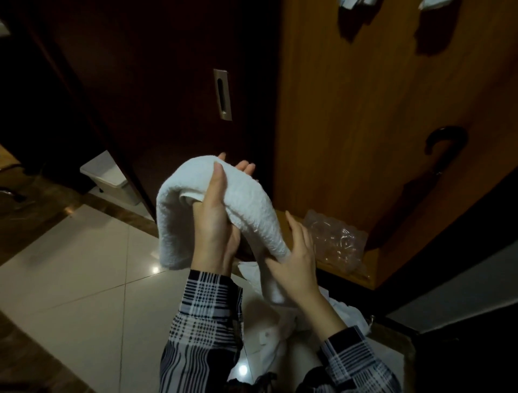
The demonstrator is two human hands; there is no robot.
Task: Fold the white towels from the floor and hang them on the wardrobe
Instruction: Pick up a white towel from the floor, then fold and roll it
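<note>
A white towel (249, 204) is draped over my left hand (214, 221), which is raised in front of the wardrobe; its thumb presses on top of the towel and its fingers lie under it. My right hand (297, 258) grips the towel's lower right end. More white towels (280, 331) lie piled on the floor below my arms. The open orange-brown wardrobe door (378, 126) rises on the right, and white cloth (433, 3) hangs over its top edge.
A dark wardrobe door with a metal recessed handle (222, 95) stands at centre left. A clear plastic bag (336, 241) lies on the wardrobe's bottom ledge. A black hook (443, 140) sits on the open door. A white bin (112, 176) stands at the left on glossy tiles.
</note>
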